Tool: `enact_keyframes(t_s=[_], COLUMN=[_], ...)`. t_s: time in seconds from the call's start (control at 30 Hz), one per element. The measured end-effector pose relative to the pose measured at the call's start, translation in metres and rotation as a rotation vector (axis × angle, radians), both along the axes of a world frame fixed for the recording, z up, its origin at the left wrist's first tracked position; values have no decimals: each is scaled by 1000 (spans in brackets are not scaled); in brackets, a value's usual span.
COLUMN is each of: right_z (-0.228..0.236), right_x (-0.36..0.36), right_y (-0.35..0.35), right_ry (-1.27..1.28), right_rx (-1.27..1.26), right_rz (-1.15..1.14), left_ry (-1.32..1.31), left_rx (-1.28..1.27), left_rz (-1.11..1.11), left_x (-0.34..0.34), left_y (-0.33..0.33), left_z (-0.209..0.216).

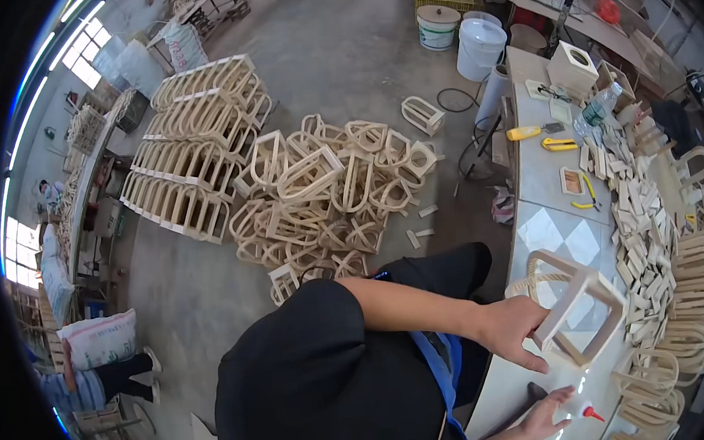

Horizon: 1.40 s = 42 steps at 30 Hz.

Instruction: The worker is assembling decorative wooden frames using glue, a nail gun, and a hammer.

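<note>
My left hand [514,333] grips one side of a pale wooden frame [606,295], a boxy open shape with a twisted, rope-like arch, held tilted above the worktable [503,384]. The thumb shows on the near side; the other fingers are partly hidden. Lower down, my right hand [548,416] has its fingers around a small white glue bottle [575,407] with a red tip pointing away from me. Most of the bottle's body is hidden by the hand.
Small wood blocks [637,239] pile along the table beside curved wooden arches [699,295]. Yellow-handled pliers [586,193], a scraper [526,133] and a plastic bottle [599,108] lie farther left. Finished-looking frames [310,190] heap on the floor; another person [88,381] stands behind.
</note>
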State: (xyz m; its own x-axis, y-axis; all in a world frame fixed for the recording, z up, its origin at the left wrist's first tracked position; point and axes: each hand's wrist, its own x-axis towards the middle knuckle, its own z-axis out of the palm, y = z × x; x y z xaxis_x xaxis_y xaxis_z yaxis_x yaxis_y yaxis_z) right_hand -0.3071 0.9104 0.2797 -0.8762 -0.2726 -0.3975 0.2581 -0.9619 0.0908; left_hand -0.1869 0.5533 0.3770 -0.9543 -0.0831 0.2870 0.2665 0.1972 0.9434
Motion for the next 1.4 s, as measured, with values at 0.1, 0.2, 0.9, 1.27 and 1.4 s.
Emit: enact_keyframes(t_s=[0.1, 0.2, 0.9, 1.27, 1.4], right_z=[-63, -104, 112, 170, 162], right_x=[-56, -52, 0, 75, 86], right_y=[61, 118, -43, -85, -90], right_ry=[-34, -107, 322, 744, 925], right_rx=[65, -270, 487, 1272, 1342], right_rz=[-154, -199, -158, -193, -127], left_ry=[-151, -31, 63, 124, 116], left_rx=[-259, -242, 257, 260, 218], left_rz=[-8, 43, -130, -139, -139], left_x=[-11, -14, -21, -28, -25], left_y=[0, -19, -29, -34, -38], left_z=[-11, -15, -21, -28, -34])
